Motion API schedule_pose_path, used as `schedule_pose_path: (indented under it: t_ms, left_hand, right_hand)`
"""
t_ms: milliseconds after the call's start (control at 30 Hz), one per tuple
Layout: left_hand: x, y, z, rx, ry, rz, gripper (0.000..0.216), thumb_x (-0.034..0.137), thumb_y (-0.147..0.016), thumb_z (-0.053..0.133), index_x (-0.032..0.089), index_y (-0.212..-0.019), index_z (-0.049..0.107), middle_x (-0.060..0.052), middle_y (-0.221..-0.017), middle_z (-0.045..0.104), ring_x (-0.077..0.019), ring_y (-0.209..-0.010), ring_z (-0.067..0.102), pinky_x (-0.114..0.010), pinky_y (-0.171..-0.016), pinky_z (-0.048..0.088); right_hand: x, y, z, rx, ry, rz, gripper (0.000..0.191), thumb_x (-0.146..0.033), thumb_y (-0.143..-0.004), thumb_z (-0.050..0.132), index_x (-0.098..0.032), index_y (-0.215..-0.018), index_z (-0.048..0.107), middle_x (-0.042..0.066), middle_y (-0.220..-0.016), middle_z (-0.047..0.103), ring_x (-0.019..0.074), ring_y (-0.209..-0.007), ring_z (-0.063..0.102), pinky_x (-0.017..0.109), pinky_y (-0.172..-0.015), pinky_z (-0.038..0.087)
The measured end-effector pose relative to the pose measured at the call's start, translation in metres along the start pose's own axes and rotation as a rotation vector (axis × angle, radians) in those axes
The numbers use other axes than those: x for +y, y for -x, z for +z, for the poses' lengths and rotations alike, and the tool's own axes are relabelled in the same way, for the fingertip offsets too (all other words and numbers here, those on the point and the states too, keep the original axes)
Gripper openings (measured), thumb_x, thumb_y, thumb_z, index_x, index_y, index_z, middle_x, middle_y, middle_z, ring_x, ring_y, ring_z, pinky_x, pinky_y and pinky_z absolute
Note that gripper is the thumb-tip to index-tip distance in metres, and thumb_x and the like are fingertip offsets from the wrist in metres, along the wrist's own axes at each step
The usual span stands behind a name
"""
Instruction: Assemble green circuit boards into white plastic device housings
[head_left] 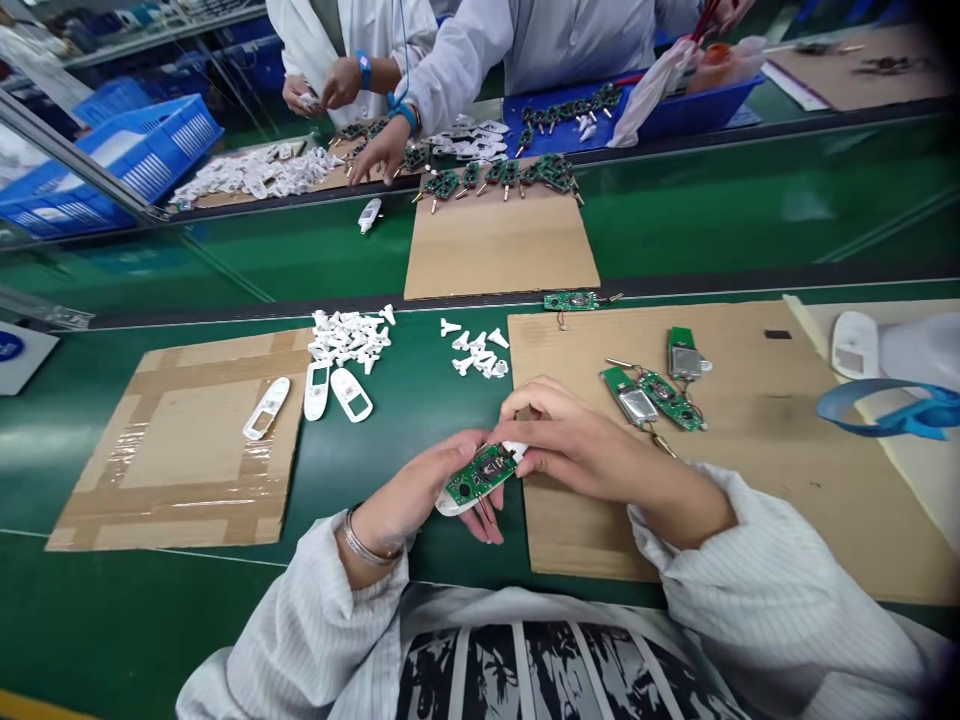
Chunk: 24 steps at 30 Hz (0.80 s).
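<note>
The left hand (411,498) and right hand (600,455) hold a green circuit board (482,476) against a white plastic casing (452,506), their fingers (547,402) closed around both, above the near green bench (150,620). More circuit boards (652,395) lie on cardboard (750,500) just right.

One head-worn view, tilted forward and down, close above the hands (592,450).

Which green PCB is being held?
The green PCB on the white housing, between the left hand and right hand; the others nearby lie untouched on or beside the cardboard.
</note>
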<state>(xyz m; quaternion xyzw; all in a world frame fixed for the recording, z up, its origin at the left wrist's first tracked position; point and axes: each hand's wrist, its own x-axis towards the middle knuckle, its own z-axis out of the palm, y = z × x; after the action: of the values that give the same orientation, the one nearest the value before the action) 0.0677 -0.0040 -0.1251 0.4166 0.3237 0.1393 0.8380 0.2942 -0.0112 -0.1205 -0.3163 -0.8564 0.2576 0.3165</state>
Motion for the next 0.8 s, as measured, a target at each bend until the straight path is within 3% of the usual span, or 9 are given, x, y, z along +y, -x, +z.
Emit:
schedule_pose_path:
  t_ms: [200, 367, 467, 633, 733, 800]
  left_hand:
    - [0.004, 0.001, 0.006, 0.016, -0.136, -0.005, 0.032, 0.039, -0.092, 0.053, 0.015, -0.114, 0.054, -0.005, -0.077, 0.066, -0.0194, -0.073, 0.07, -0.029, -0.066, 0.057]
    - [0.006, 0.002, 0.009, 0.04, -0.358, 0.146, 0.027, 0.036, -0.096, 0.048, 0.016, -0.114, 0.055, -0.004, -0.085, 0.064, -0.0164, -0.082, 0.062, -0.035, -0.084, 0.053]
    - [0.005, 0.002, 0.011, 0.041, -0.447, 0.237, 0.025, 0.034, -0.099, 0.042, 0.017, -0.112, 0.055, -0.004, -0.085, 0.063, -0.0165, -0.084, 0.061, -0.034, -0.085, 0.05]
    - [0.002, 0.001, 0.016, 0.154, -0.633, 0.464, 0.03, 0.025, -0.1, 0.041, 0.023, -0.129, 0.045, -0.003, -0.093, 0.062, -0.0154, -0.087, 0.06, -0.032, -0.086, 0.048]
    - [-0.001, 0.0, 0.018, 0.227, -0.761, 0.602, 0.032, 0.02, -0.098, 0.042, 0.026, -0.129, 0.047, -0.006, -0.107, 0.062, -0.0165, -0.093, 0.06, -0.032, -0.086, 0.048]
    - [-0.005, -0.001, 0.02, 0.266, -0.796, 0.713, 0.031, 0.022, -0.097, 0.043, 0.024, -0.127, 0.05, -0.007, -0.108, 0.06, -0.018, -0.093, 0.06, -0.034, -0.084, 0.049]
  right_hand:
    - [0.001, 0.004, -0.002, -0.029, 0.079, -0.023, 0.021, -0.022, -0.097, 0.052, -0.016, -0.112, 0.065, 0.013, -0.111, 0.059, 0.0217, -0.1, 0.054, 0.037, -0.088, 0.049]
    - [0.002, 0.008, -0.003, -0.018, 0.128, -0.031, 0.029, -0.02, -0.097, 0.051, -0.021, -0.125, 0.06, 0.012, -0.116, 0.062, 0.0215, -0.1, 0.059, 0.038, -0.086, 0.052]
    - [0.0, 0.008, -0.002, 0.003, 0.049, 0.005, 0.038, -0.021, -0.097, 0.051, -0.026, -0.135, 0.054, 0.01, -0.118, 0.061, 0.0204, -0.102, 0.061, 0.036, -0.086, 0.054]
    - [-0.011, 0.004, 0.005, 0.226, -0.199, 0.213, 0.039, -0.018, -0.094, 0.056, -0.029, -0.132, 0.057, 0.007, -0.111, 0.061, 0.0175, -0.101, 0.063, 0.03, -0.083, 0.057]
    - [-0.02, 0.003, 0.012, 0.38, -0.32, 0.387, 0.036, -0.022, -0.083, 0.073, -0.024, -0.118, 0.064, 0.005, -0.101, 0.067, 0.0182, -0.09, 0.068, 0.028, -0.074, 0.061]
    - [-0.026, 0.002, 0.016, 0.427, -0.293, 0.389, 0.026, -0.023, -0.081, 0.075, -0.022, -0.105, 0.067, 0.005, -0.096, 0.07, 0.0182, -0.086, 0.069, 0.028, -0.072, 0.061]
